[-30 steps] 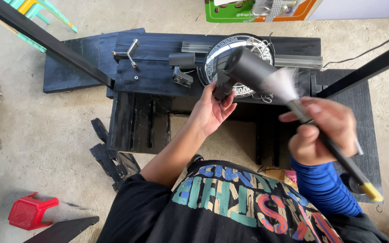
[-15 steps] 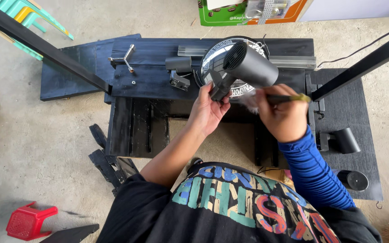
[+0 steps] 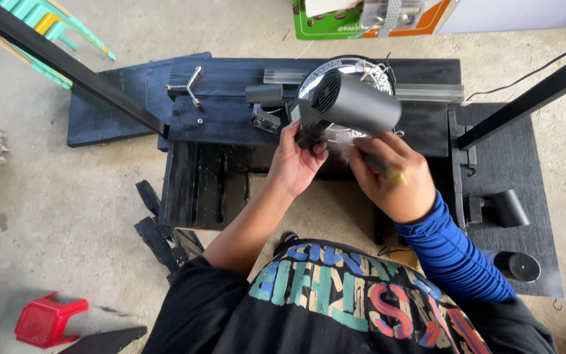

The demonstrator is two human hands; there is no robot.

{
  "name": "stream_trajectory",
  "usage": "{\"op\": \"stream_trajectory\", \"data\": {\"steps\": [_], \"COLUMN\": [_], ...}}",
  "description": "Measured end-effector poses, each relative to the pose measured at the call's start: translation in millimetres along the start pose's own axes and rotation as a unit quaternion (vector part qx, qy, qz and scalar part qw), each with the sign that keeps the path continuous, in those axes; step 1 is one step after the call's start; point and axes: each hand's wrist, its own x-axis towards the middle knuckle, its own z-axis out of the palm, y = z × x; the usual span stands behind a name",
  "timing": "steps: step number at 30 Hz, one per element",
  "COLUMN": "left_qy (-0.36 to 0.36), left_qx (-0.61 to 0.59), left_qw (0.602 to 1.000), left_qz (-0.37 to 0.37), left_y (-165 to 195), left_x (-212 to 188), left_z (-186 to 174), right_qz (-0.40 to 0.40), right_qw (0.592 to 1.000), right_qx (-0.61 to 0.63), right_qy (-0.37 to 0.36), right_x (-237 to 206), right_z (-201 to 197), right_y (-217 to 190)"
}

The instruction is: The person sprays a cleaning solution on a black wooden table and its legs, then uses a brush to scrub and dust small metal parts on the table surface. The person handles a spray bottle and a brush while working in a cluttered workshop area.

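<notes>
Just above the middle of the frame, the left hand (image 3: 299,164) clasps the lower end of a black hair dryer (image 3: 345,105), fingers closed around it, holding it over a round silvery fan grille (image 3: 368,69) on the dark workbench (image 3: 224,118). To its right, touching the dryer's underside, the right hand (image 3: 391,174) is curled tight on a thin tool with a yellow end (image 3: 394,176). A red plastic stool (image 3: 50,318) sits at lower left, two black cylinders (image 3: 509,210) at the right edge

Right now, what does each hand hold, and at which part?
The left hand holds the black motor at its lower end. The right hand grips a tool handle.
</notes>
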Motion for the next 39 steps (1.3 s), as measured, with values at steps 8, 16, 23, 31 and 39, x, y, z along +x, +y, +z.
{"op": "stream_trajectory", "data": {"steps": [8, 16, 23, 31, 39], "left_qy": [0.101, 0.153, 0.118, 0.099, -0.004], "left_qx": [0.019, 0.060, 0.097, 0.186, 0.462], "left_qw": [0.995, 0.986, 0.988, 0.977, 0.848], "left_qz": [-0.016, 0.003, 0.001, 0.030, 0.258], "left_y": [6, -10, -16, -24, -42], "left_x": [2, 13, 1, 2, 13], "left_z": [0, -8, 17, 38, 45], "right_qz": [-0.013, 0.000, 0.020, -0.026, 0.075], "right_qw": [0.994, 0.996, 0.993, 0.982, 0.971], "right_qx": [0.103, 0.091, 0.056, 0.079, 0.143], "right_qy": [0.037, 0.022, 0.104, 0.169, 0.177], "right_x": [-6, 1, -8, -29, -57], "right_z": [17, 19, 25, 30, -15], "right_y": [25, 28, 47, 74, 77]}}
